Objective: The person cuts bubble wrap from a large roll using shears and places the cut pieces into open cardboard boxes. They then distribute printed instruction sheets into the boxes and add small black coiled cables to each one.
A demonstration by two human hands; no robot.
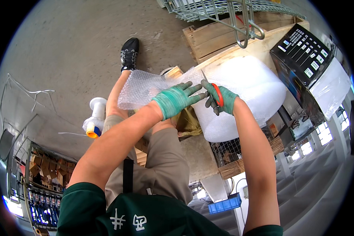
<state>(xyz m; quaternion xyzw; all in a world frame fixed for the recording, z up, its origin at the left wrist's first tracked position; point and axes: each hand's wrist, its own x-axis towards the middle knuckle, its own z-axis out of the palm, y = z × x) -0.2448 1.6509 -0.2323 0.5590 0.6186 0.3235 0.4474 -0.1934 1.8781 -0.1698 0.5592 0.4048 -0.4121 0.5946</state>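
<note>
Concrete floor point(67, 47) below; right hand point(221, 99) fingers clamped on half-hidden scissors point(215, 94), left hand point(176, 100) fingers apart on bubble wrap point(141, 88).

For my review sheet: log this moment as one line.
left hand: flat on bubble wrap sheet | right hand: scissors cutting at roll

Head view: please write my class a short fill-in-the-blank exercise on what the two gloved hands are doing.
1. The right hand grips scissors with ___ handles.
2. The left hand presses on a sheet of ___ wrap.
3. Both hands wear ___ gloves.
4. A black ___ rests on the concrete floor.

Missing words: red; bubble; green; shoe
</note>
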